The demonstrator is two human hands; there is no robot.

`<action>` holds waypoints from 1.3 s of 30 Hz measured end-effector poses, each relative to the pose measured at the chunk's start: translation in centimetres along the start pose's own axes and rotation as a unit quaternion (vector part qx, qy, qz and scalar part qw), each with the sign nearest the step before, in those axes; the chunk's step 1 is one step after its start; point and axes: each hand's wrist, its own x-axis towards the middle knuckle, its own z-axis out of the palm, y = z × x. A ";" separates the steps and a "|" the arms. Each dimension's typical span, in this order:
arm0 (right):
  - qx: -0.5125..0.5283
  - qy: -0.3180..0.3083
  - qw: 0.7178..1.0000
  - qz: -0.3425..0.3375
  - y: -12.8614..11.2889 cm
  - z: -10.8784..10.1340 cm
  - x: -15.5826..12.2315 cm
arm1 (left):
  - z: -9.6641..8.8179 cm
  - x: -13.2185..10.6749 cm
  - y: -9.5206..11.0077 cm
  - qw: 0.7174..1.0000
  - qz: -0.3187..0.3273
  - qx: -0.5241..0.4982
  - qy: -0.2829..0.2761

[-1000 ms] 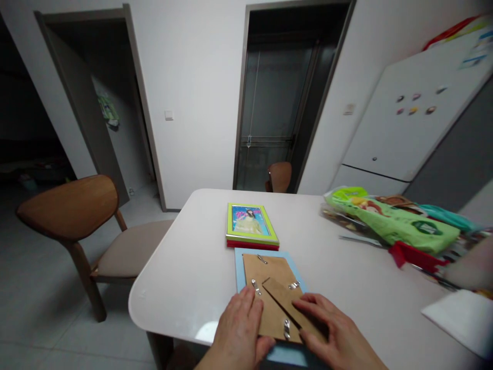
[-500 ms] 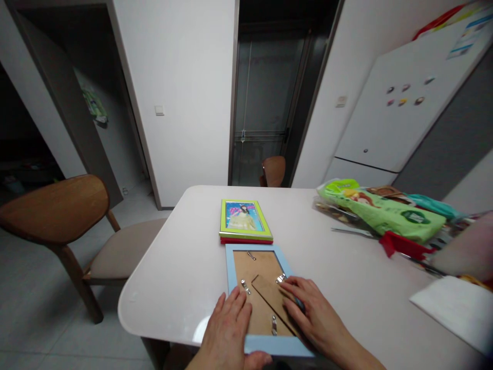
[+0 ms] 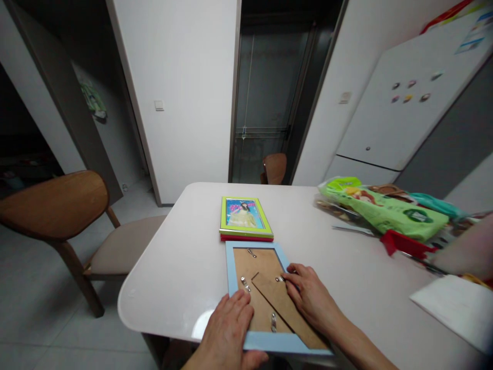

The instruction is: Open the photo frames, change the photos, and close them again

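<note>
At the lower left of the light-blue frame [image 3: 231,270], the left hand [image 3: 230,321] is bare, with a broad back and tapering fingers, while at its right edge the right hand [image 3: 308,293] is equally bare, joining a slender, uncovered forearm [image 3: 352,336].

Hands [image 3: 230,322] hide parts of blue frame [image 3: 260,306]; chair [image 3: 61,205] cut by left edge.

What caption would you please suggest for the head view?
Left hand and right hand on a light-blue rectangular picture frame, brown backing facing up.
</note>
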 end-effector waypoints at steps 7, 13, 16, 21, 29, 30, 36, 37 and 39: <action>0.037 -0.079 0.986 -0.140 -3.8 -1.7 -3.4 | -0.3 -0.2 -0.1 1.000 -0.014 0.008 0.005; 0.021 -0.100 0.982 -0.161 -4.6 -2.3 -4.2 | -0.1 -0.2 -0.2 1.000 0.001 0.022 -0.002; 0.026 -0.109 0.984 -0.138 -4.6 -2.0 -3.3 | 0.0 -0.2 -0.3 1.000 -0.001 0.013 0.005; 0.072 -0.143 0.984 -0.084 -4.9 -1.2 -1.8 | -0.1 -0.2 -0.5 1.000 -0.009 0.005 0.000; 0.092 -0.156 0.976 -0.123 -5.1 -2.3 -2.6 | 0.0 -0.2 -1.0 1.000 -0.013 -0.014 0.010; 0.093 -0.154 0.976 -0.126 -5.1 -2.4 -2.6 | 0.0 -0.3 -1.0 1.000 -0.012 -0.017 0.013; 0.093 -0.097 0.988 -0.071 -5.6 -0.4 -0.2 | 0.3 -0.4 -1.2 0.999 0.000 -0.029 0.025; 0.087 -0.083 0.991 -0.059 -5.8 0.1 0.5 | 0.3 -0.4 -1.2 0.999 0.000 -0.029 0.028; 0.066 -0.065 0.994 -0.051 -6.3 1.0 1.6 | 0.4 -0.4 -1.2 0.999 0.002 -0.028 0.034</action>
